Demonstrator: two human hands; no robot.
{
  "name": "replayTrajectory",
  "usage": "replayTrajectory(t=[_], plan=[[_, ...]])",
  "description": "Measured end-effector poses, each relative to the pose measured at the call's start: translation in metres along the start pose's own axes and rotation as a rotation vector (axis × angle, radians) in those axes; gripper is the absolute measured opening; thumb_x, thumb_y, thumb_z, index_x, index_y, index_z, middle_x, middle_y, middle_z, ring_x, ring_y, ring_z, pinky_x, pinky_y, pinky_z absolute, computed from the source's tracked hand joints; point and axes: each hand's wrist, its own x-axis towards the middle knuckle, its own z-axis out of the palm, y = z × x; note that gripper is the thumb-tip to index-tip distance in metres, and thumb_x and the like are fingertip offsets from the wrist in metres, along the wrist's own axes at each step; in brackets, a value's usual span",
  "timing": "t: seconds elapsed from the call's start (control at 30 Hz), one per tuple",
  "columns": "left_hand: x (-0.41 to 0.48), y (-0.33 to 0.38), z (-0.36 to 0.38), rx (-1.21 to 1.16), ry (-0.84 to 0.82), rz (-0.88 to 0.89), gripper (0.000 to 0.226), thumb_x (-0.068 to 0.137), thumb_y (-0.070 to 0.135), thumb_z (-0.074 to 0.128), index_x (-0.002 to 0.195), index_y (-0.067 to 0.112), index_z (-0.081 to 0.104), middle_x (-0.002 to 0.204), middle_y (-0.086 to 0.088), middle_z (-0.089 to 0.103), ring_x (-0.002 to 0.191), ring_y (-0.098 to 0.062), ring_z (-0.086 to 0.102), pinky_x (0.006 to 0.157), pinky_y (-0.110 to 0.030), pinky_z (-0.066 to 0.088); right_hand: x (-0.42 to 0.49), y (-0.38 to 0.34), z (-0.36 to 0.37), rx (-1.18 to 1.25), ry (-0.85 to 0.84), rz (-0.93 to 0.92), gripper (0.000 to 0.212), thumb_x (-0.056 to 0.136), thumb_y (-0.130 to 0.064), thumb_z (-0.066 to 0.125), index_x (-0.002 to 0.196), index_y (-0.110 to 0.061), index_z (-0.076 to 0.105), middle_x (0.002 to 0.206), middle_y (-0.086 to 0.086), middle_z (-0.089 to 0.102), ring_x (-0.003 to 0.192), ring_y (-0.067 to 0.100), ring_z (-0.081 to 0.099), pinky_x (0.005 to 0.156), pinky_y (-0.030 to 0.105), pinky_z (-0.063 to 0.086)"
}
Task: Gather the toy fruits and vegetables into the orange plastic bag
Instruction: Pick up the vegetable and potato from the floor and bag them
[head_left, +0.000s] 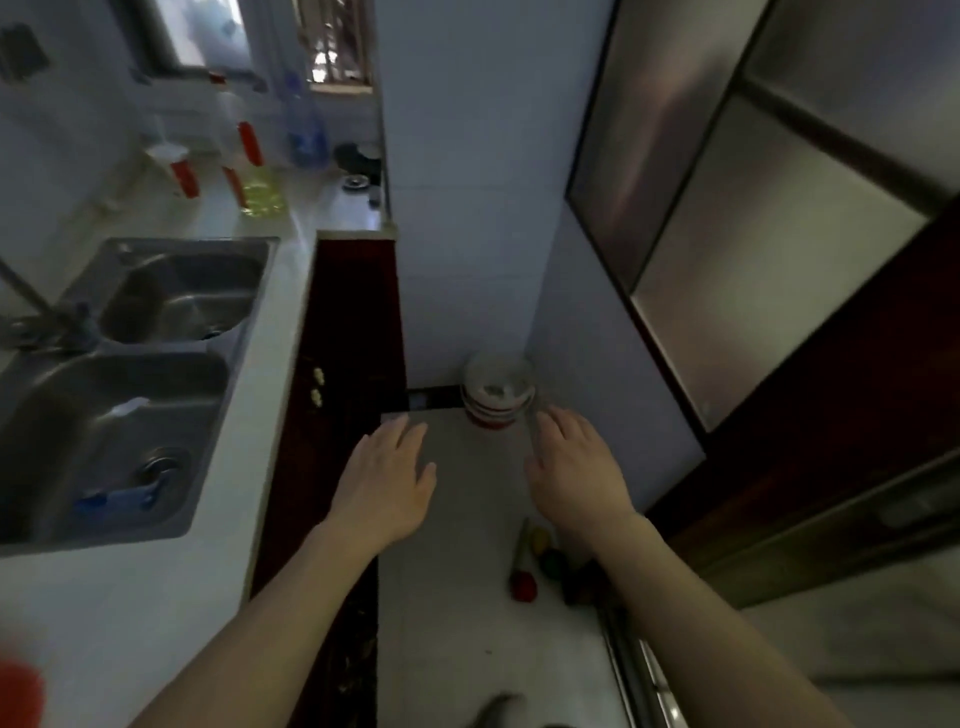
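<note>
Several toy fruits and vegetables lie on the white floor by the right wall, under my right forearm: a long piece with a red end, a yellow one and a green one. My left hand and right hand hover side by side above the floor, palms down, fingers straight, holding nothing. An orange blur shows at the bottom left edge; I cannot tell what it is.
A steel double sink is set in the white counter on the left, with bottles behind it. A dark red cabinet front runs below. A round lidded container stands in the floor corner. A sliding door is at right.
</note>
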Motion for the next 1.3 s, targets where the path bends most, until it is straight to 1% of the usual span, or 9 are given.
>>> replayTrajectory(t=[0.27,0.37,0.53,0.67,0.73,0.87,1.0,1.13,1.3], plan=[[0.086,0.04,0.075,0.096,-0.164,0.095,0.062,0.1,0.046,0.031,0.153,0.018,0.016,0.16,-0.007,0.016,0.146,-0.021,0.017,0.121,-0.037,0.012,0.03,0.104,0.036,0.035,-0.111,0.195,0.055,0.096,-0.038,0.039,0.143,-0.008,0.037,0.146,0.012,0.039,0.133,0.029,0.036,0.111,0.039,0.031],[0.114,0.051,0.102,0.105,-0.198,0.095,0.062,0.1,0.044,0.032,0.154,0.019,0.014,0.161,-0.007,0.013,0.147,-0.022,0.015,0.121,-0.038,0.011,0.05,0.134,0.061,0.061,-0.18,0.202,0.058,0.091,-0.042,0.029,0.134,-0.005,0.043,0.136,0.014,0.046,0.124,0.031,0.041,0.105,0.041,0.037],[0.161,0.059,0.144,0.068,-0.276,0.09,0.064,0.1,0.041,0.037,0.154,0.02,0.012,0.161,-0.006,0.011,0.146,-0.025,0.016,0.12,-0.038,0.015,0.072,0.163,0.1,0.109,-0.262,0.255,0.048,0.095,-0.033,0.044,0.133,-0.004,0.044,0.133,0.015,0.047,0.119,0.032,0.044,0.099,0.039,0.038],[0.19,0.055,0.196,0.011,-0.374,0.089,0.065,0.1,0.039,0.039,0.154,0.022,0.009,0.162,-0.003,0.007,0.147,-0.025,0.012,0.118,-0.039,0.019,0.083,0.185,0.147,0.157,-0.344,0.359,0.041,0.091,-0.036,0.039,0.113,-0.004,0.052,0.108,0.017,0.055,0.095,0.033,0.052,0.082,0.038,0.043],[0.2,0.049,0.228,-0.002,-0.43,0.101,0.064,0.1,0.038,0.039,0.154,0.019,0.011,0.161,-0.005,0.009,0.145,-0.026,0.014,0.116,-0.039,0.02,0.087,0.199,0.175,0.156,-0.373,0.41,0.045,0.089,-0.039,0.035,0.111,-0.004,0.054,0.103,0.017,0.056,0.092,0.033,0.051,0.081,0.039,0.044],[0.217,0.03,0.297,0.026,-0.444,0.175,0.061,0.099,0.036,0.041,0.151,0.011,0.021,0.154,-0.013,0.027,0.137,-0.026,0.028,0.113,-0.034,0.022,0.093,0.227,0.232,0.161,-0.412,0.467,0.05,0.084,-0.034,0.043,0.12,0.0,0.051,0.111,0.02,0.054,0.1,0.035,0.05,0.088,0.04,0.044],[0.238,-0.001,0.39,0.067,-0.457,0.199,0.064,0.1,0.037,0.038,0.154,0.011,0.013,0.16,-0.011,0.016,0.145,-0.026,0.019,0.118,-0.036,0.011,0.101,0.258,0.315,0.183,-0.416,0.488,0.061,0.082,-0.043,0.03,0.12,0.0,0.05,0.11,0.019,0.054,0.1,0.034,0.052,0.088,0.041,0.046],[0.255,-0.029,0.499,0.101,-0.475,0.21,0.064,0.1,0.039,0.038,0.154,0.012,0.016,0.16,-0.012,0.015,0.146,-0.029,0.019,0.12,-0.041,0.014,0.11,0.286,0.409,0.188,-0.438,0.496,0.036,0.095,-0.035,0.042,0.112,-0.005,0.052,0.108,0.014,0.054,0.099,0.028,0.05,0.084,0.035,0.042],[0.267,-0.061,0.638,0.081,-0.474,0.186,0.067,0.096,0.04,0.044,0.153,0.014,0.021,0.159,-0.012,0.02,0.144,-0.03,0.024,0.119,-0.042,0.018,0.109,0.323,0.536,0.191,-0.451,0.501,0.039,0.101,-0.035,0.038,0.13,-0.011,0.045,0.128,0.012,0.05,0.114,0.027,0.044,0.094,0.035,0.036]])
